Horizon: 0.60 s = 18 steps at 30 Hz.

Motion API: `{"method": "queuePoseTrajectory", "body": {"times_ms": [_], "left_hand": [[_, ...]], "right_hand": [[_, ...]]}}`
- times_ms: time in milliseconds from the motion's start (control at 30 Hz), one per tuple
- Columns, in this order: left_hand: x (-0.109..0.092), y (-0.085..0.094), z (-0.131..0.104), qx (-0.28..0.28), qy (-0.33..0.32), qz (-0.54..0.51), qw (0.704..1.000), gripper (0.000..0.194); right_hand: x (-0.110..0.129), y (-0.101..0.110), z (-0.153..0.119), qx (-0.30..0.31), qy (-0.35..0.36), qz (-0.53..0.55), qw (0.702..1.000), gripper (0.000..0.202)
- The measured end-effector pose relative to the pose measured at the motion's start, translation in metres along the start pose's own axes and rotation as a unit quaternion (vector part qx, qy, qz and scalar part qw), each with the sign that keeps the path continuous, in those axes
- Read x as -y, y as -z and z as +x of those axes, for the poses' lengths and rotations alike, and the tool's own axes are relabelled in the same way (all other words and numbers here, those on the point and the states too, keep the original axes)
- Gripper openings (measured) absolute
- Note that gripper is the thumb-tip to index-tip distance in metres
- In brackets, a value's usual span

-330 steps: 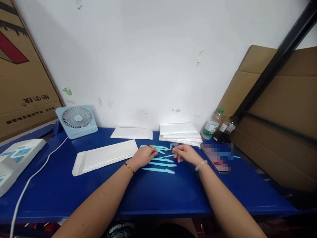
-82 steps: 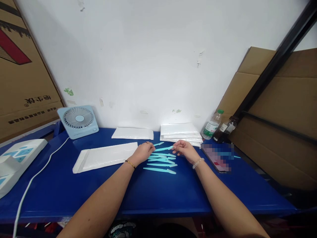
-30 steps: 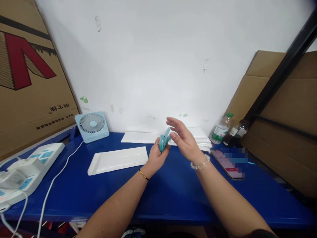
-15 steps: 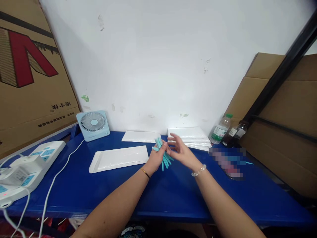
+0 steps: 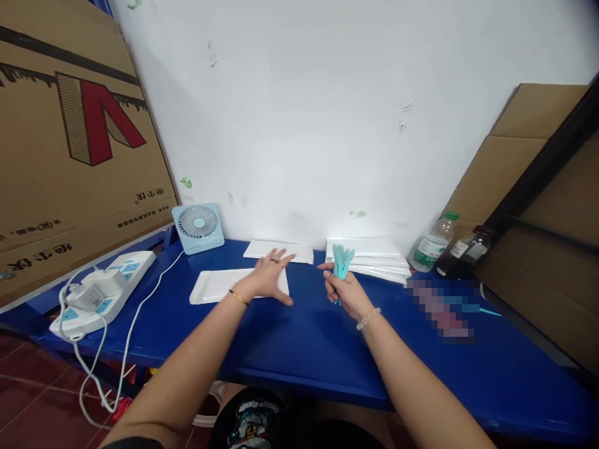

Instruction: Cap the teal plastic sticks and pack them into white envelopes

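Note:
My right hand (image 5: 345,292) is closed around a bunch of thin turquoise sticks (image 5: 343,260), whose upper ends fan out above the fingers. My left hand (image 5: 270,275) has its fingers spread and holds nothing; it is over the right end of a white padded envelope (image 5: 218,285) lying on the blue table (image 5: 299,349). Behind it, against the wall, is another flat white envelope (image 5: 299,252). A stack of white envelopes (image 5: 374,249) sits just behind my right hand.
A light blue fan (image 5: 198,227) and a white power strip (image 5: 126,280) with cables are at the left. Two bottles, one with a green cap (image 5: 430,249) and one dark (image 5: 461,254), stand at the right. Cardboard (image 5: 84,187) rises at both sides; a blurred item lies at the right.
My hands have moved apart. The turquoise sticks passed from my left hand to my right. My left hand opened and moved left over the envelope. The view has shifted slightly left.

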<state>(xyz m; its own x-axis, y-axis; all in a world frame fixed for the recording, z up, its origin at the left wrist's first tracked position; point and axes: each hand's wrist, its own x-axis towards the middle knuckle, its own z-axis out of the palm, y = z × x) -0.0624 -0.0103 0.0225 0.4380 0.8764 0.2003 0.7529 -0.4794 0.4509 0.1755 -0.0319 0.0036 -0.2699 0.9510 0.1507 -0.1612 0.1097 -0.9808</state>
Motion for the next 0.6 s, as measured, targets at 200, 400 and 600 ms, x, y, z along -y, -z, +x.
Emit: {"method": "queuePoseTrajectory", "body": {"times_ms": [200,400,600], "left_hand": [[0.073,0.033,-0.009,0.053,0.231,-0.041,0.971,0.068],[0.022,0.014,0.006,-0.210,0.252,-0.521,0.788,0.032],[-0.016,-0.017,0.020,-0.333,0.284,-0.673,0.596,0.018]], "right_hand": [[0.009,0.012,-0.001,-0.033,-0.062,0.084,0.994,0.029],[0.010,0.010,-0.004,-0.083,-0.036,0.043,0.995,0.035],[0.005,0.009,-0.003,-0.105,-0.034,-0.074,0.991,0.036]]}}
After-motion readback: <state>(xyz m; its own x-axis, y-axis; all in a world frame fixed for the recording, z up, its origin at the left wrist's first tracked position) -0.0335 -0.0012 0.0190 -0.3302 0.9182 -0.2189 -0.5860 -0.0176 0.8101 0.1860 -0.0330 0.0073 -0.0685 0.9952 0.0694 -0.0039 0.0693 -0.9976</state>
